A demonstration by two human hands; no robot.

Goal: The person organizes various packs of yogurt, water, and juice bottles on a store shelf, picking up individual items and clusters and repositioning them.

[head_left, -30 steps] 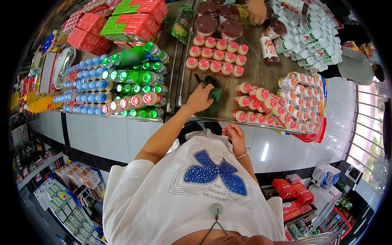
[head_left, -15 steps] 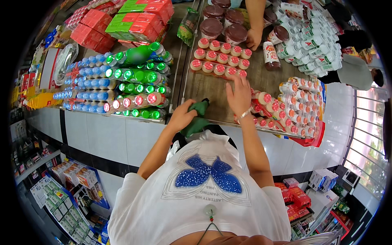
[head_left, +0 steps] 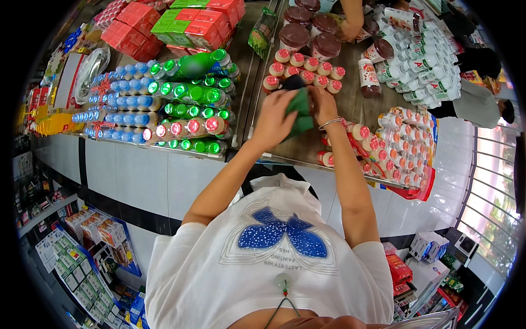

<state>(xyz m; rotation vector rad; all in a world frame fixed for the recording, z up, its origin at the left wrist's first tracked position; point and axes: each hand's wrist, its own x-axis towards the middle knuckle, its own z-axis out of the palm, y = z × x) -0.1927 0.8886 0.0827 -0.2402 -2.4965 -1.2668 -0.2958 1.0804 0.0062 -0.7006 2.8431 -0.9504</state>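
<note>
My left hand [head_left: 275, 119] is closed around a green cloth [head_left: 299, 114], raised over the table's front part. A dark part of the cloth [head_left: 293, 83] reaches over the front row of small red-capped drink bottles [head_left: 308, 77]. My right hand [head_left: 325, 105], a bracelet at its wrist, is beside the cloth at the right end of that row. Its fingers are bent, and whatever they grip is hidden. More red-capped bottles [head_left: 361, 133] lie tilted in packs just right of my right wrist.
Green-capped bottles [head_left: 189, 111] and blue-capped bottles [head_left: 131, 102] fill the left side. Brown-lidded tubs [head_left: 294, 37] stand at the back, near another person's hand [head_left: 349, 30]. White bottles [head_left: 419, 68] and a brown-and-white bottle [head_left: 369, 77] are to the right.
My left hand has lifted the green cloth from the table's front edge, forward and right, to the bottles. My right hand's fingers have bent from a flatter reach. The view has shifted slightly.
</note>
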